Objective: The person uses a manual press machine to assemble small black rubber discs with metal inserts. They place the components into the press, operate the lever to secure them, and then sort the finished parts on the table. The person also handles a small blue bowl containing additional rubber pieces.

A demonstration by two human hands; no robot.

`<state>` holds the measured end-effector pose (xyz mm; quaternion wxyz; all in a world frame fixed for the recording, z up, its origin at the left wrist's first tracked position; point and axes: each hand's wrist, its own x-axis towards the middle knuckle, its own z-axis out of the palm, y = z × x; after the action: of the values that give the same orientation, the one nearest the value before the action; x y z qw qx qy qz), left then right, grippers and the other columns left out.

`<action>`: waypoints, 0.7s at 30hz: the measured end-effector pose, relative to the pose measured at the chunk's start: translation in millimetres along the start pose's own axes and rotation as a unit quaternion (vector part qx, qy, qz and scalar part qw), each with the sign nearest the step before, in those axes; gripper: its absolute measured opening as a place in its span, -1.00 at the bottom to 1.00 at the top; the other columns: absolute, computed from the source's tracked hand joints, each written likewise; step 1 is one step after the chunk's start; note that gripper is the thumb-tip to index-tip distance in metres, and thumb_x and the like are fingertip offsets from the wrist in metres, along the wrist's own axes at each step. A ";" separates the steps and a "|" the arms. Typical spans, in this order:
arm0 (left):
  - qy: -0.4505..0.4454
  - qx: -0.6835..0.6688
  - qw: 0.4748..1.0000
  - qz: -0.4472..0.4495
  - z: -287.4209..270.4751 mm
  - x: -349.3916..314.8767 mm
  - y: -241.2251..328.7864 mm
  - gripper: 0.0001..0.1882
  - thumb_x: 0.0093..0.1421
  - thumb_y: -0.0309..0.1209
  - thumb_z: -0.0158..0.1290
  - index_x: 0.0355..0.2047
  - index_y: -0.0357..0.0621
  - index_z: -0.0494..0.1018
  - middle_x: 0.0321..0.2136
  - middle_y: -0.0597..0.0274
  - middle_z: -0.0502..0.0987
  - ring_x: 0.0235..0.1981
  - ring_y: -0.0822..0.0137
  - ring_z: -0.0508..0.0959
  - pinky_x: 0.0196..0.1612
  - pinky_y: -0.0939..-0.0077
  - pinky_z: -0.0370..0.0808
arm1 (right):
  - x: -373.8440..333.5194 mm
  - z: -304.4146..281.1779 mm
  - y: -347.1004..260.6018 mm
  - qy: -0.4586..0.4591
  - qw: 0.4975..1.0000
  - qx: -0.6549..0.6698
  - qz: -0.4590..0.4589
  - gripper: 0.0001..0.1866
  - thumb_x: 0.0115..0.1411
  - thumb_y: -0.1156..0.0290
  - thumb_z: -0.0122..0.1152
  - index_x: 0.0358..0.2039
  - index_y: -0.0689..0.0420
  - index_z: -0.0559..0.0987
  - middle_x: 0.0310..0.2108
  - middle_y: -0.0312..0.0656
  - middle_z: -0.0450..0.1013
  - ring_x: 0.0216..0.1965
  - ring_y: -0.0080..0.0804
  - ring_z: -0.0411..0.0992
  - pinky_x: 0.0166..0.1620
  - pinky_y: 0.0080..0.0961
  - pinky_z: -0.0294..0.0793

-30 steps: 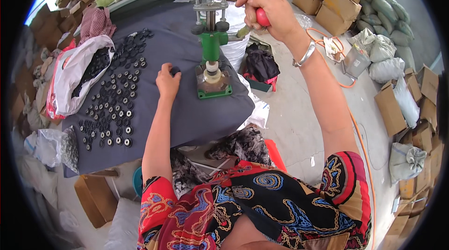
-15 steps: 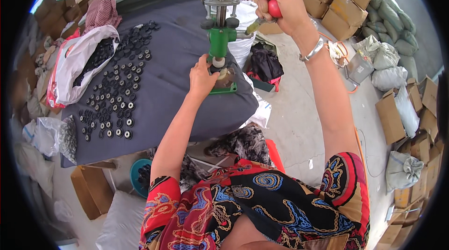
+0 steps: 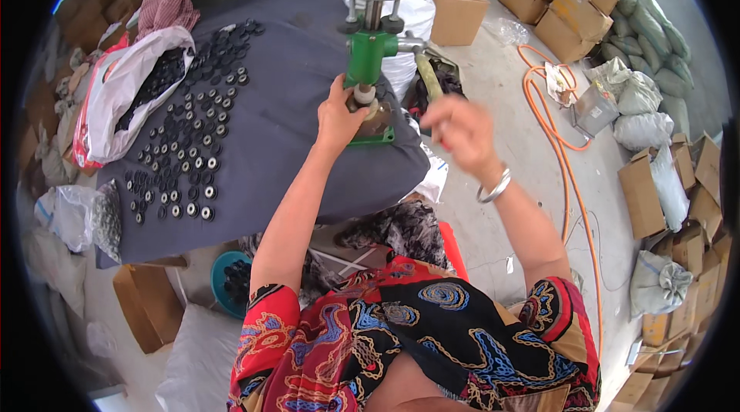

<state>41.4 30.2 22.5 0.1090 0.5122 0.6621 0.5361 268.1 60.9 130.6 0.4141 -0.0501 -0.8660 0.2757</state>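
Note:
A green hand press [image 3: 365,57] stands at the right edge of the cloth-covered table [image 3: 277,158]. My left hand [image 3: 339,121] reaches to its pale ram tip [image 3: 364,94], with thumb and fingers closed around a small dark round piece mostly hidden by them. My right hand [image 3: 462,134], smeared by motion, grips the lever [image 3: 428,77] at its lower end, where a bit of the red knob shows. Many small black round parts [image 3: 193,210], several with pale metal centres, lie spread over the cloth left of my left hand.
A white and red bag [image 3: 108,131] of black parts lies open at the table's left. Below the table edge stand a teal basin [image 3: 218,281] and a cardboard box [image 3: 146,308]. An orange hose [image 3: 551,134] crosses the floor at right, near stacked cartons [image 3: 574,19] and sacks [image 3: 667,73].
My right hand has swung the lever down from high beside the press, toward me. My left hand stays at the ram tip. The view has shifted slightly.

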 end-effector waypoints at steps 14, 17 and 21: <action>0.148 0.218 0.963 0.061 -101.4 -64.8 -35.4 -0.60 0.00 -0.51 0.16 -0.08 -0.23 0.48 -0.06 0.03 0.54 -0.04 0.03 0.49 0.02 0.24 0.43 | 10.2 -12.5 -10.0 0.048 0.978 0.146 0.137 -0.80 0.13 0.48 -0.06 -0.38 0.31 0.53 -0.60 -0.26 0.41 -0.59 -0.60 0.34 -0.48 -0.67 0.32; 0.151 0.242 0.957 0.048 -114.3 -81.6 -34.1 -0.61 -0.01 -0.52 0.16 -0.10 -0.24 0.49 -0.06 0.05 0.54 -0.03 0.03 0.49 0.02 0.23 0.43 | 49.2 -32.5 -8.0 0.034 0.969 0.226 0.096 -0.77 0.14 0.48 -0.10 -0.35 0.35 0.50 -0.63 -0.24 0.37 -0.63 -0.57 0.29 -0.52 -0.65 0.29; 0.153 0.228 0.961 0.021 -127.2 -93.7 -43.4 -0.61 0.02 -0.50 0.14 -0.09 -0.25 0.48 -0.04 0.04 0.53 0.00 0.00 0.46 0.05 0.18 0.36 | 91.5 -46.3 -13.6 0.032 0.954 0.263 0.143 -0.76 0.14 0.49 -0.13 -0.32 0.37 0.48 -0.69 -0.26 0.31 -0.67 -0.54 0.24 -0.49 -0.60 0.29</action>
<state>-28.8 -116.1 0.0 -0.1248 0.4490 0.7648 0.4450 244.8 98.5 224.2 0.3961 -0.0711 -0.7331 0.5483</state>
